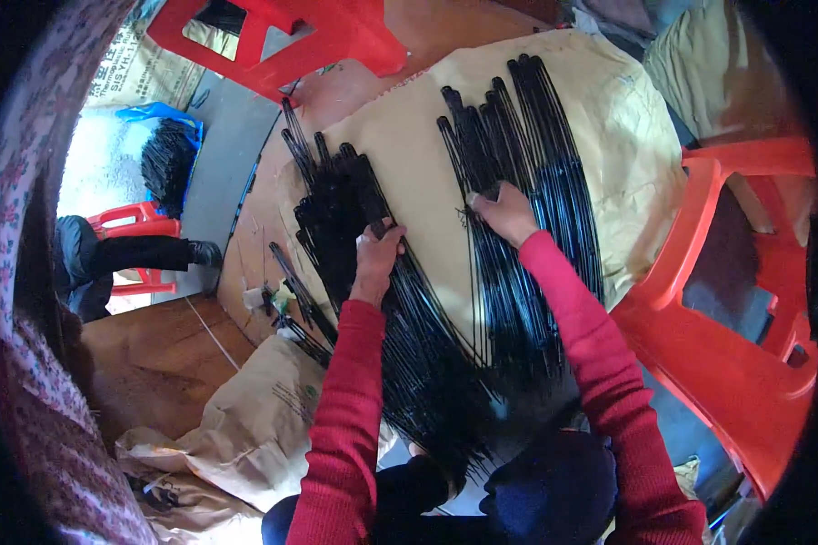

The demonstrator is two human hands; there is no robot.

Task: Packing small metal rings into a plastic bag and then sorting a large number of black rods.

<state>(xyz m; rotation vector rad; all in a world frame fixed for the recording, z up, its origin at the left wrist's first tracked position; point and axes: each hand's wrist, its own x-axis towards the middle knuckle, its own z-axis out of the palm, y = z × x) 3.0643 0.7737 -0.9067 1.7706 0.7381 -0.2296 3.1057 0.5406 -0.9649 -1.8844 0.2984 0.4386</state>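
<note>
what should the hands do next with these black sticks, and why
The right hand might nudge the upper ends of the right pile of black sticks level: those ends sit unevenly, and that hand is on the pile, while the left hand grips sticks in the left pile.

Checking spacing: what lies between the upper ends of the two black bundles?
Bare tan sheet lies there between the left bundle and the right bundle, in the head view.

Thin black strips (559, 209), two uneven piles, side by side
</note>
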